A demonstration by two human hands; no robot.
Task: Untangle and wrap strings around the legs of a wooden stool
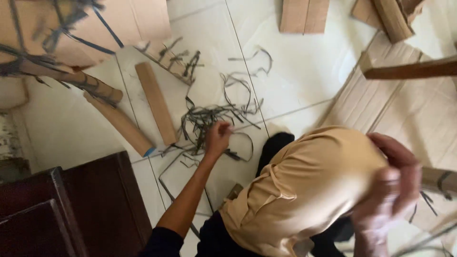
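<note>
Blurry right hand (pixel 388 190) sits closest, over the tan-clad knee (pixel 304 185), fingers curled but can't tell on what. Left hand (pixel 217 138) reaches down, fist closed on dark grey plastic strapping strips (pixel 209 116) tangled on the white tiled floor (pixel 295 66) beside flat brown cardboard pieces (pixel 155 102).

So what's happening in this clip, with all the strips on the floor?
A person crouches over a white tiled floor. The left hand reaches into a tangle of thin dark plastic straps and appears to grip some. The right hand is raised close to the camera and blurred, so its hold is unclear. Flat brown cardboard strips and rolled cardboard tubes lie beside the straps, with a dark wooden cabinet at lower left.
</note>
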